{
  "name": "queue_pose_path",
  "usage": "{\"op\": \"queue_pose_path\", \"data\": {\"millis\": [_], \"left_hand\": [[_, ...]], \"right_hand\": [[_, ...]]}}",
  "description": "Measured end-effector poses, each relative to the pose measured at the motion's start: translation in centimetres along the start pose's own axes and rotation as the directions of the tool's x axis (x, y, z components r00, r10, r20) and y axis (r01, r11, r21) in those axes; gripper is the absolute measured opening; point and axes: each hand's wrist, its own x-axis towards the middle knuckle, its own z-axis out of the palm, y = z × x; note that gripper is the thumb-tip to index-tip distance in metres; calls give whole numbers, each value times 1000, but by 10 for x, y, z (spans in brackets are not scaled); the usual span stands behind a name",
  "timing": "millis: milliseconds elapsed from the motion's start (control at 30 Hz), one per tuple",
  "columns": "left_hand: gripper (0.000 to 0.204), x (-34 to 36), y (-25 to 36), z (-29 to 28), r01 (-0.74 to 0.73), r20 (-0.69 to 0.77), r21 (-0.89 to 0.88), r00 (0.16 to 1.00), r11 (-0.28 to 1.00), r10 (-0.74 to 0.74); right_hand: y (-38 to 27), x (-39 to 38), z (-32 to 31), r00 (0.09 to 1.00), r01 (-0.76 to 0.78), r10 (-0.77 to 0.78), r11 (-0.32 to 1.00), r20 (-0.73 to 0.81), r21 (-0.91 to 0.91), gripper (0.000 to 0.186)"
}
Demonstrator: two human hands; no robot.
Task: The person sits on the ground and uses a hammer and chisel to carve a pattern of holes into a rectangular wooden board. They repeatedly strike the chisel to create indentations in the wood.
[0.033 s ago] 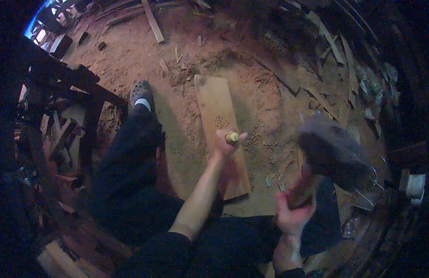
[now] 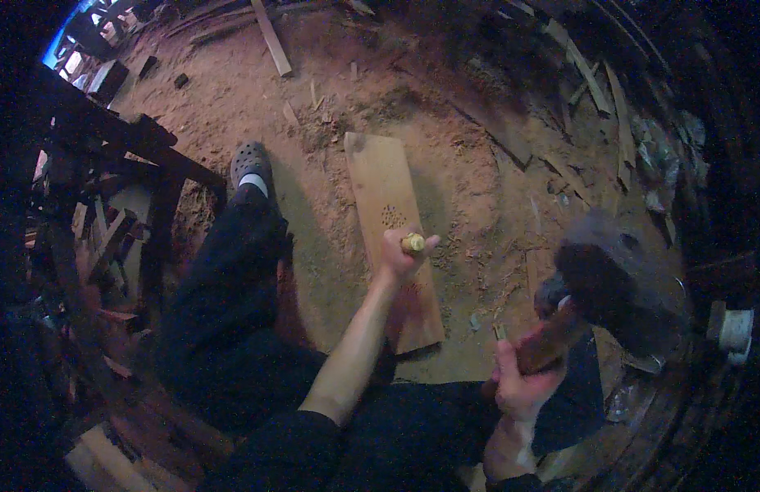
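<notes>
My left hand [image 2: 401, 252] is closed round an upright tool with a pale rounded handle [image 2: 413, 243], perhaps a chisel or punch; I see its top end-on, and its lower end is hidden. Beneath that hand lies a long wooden board [image 2: 378, 174] with a cluster of small dark holes just beyond the fist. On the right, my right hand [image 2: 529, 381] grips the wooden handle of a large dark mallet [image 2: 613, 275]. The mallet's head is raised and smeared by motion, apart from the handled tool.
Reddish dirt floor [image 2: 314, 180] with wood chips surrounds the board. Loose wood strips [image 2: 577, 66] lie at the far right, near crumpled clear plastic [image 2: 663, 160]. A dark wooden frame [image 2: 162, 156] stands on the left, with scrap wood below. My shoe [image 2: 251, 162] rests left of the board.
The mallet in my right hand has swung a little to the right, and that hand has shifted slightly the same way. My left hand and the board have stayed put.
</notes>
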Motion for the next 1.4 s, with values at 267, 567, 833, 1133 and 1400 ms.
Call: {"op": "queue_pose_path", "data": {"millis": [267, 567, 833, 1133, 1400], "left_hand": [[38, -3, -13, 34, -303, -224, -272, 943, 913, 246], [42, 3, 5, 14, -111, -57, -19, 992, 994, 110], [38, 3, -66, 27, 61, -56, -345, 995, 937, -86], [33, 2, -26, 30, -135, -74, -152, 989, 979, 125], [32, 2, 8, 6, -19, -2, 67, 1000, 998, 20]], "right_hand": [[50, 20, 28, 973, 227, -182, 878, 145, -421, 34], [18, 7, 16, 981, 84, -55, 985, -189, 152, 32], [8, 14, 16, 987, -76, 132, 889, 95, -451, 34], [74, 30, 47, 980, 200, -172, 881, 103, -430, 43], [14, 7, 0, 978, 168, -170, 985, -124, -28, 39]]}}
